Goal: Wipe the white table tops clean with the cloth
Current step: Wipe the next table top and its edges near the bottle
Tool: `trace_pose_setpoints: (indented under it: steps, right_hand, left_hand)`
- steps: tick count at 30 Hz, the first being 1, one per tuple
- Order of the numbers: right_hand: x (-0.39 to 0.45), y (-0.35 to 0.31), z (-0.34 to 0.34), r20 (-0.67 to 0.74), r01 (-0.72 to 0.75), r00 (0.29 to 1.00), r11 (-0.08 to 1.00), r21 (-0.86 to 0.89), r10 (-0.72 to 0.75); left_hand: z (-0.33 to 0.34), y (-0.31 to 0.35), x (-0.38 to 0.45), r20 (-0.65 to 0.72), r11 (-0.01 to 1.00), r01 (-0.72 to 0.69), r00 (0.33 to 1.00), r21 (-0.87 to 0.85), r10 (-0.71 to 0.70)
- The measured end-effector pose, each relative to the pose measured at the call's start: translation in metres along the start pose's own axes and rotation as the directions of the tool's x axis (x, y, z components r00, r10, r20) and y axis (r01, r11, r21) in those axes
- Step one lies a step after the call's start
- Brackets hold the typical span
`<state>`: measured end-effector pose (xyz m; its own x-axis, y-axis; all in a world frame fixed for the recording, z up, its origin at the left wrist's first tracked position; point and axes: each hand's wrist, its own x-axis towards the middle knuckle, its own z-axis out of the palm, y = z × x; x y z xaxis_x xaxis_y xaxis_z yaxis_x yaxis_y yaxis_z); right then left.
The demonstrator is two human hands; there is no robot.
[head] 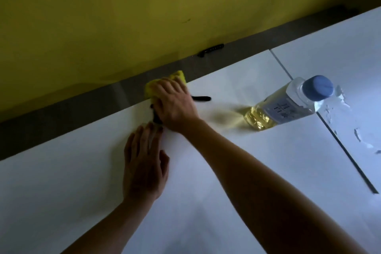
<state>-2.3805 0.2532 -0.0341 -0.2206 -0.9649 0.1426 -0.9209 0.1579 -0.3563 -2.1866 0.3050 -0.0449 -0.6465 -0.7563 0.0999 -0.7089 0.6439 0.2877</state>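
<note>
Right hand [175, 105] pressed flat on yellow cloth [165, 82] at table [226, 171] far edge; left hand [144, 163] splayed, empty, bracing at 7 o'clock. Best swept in overlapping strokes, steering clear of bottle [288, 103] at 3 o'clock.

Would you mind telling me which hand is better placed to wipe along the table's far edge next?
Right: the right hand presses the yellow cloth at the white table top far edge; the left hand lies flat, empty.
</note>
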Motion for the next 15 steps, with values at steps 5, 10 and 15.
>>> trace_pose_setpoints:
  steps: [5, 10, 15]
  right_hand:
    - [-0.014, 0.012, 0.0, -0.09, -0.077, 0.993, 0.997, 0.011, 0.078]
    - [-0.057, 0.008, -0.004, -0.218, -0.421, 0.879, 0.905, 0.068, 0.425]
    - [-0.146, -0.026, -0.016, -0.169, -0.436, 0.879, 0.895, 0.088, 0.445]
  left_hand:
    - [-0.001, -0.002, 0.002, -0.003, 1.0, -0.02, 1.0, 0.023, 0.02]
    - [-0.004, -0.003, 0.002, -0.015, 0.999, -0.045, 0.999, -0.013, 0.045]
    - [-0.006, 0.0, 0.004, -0.05, 0.997, -0.044, 0.998, -0.066, 0.041]
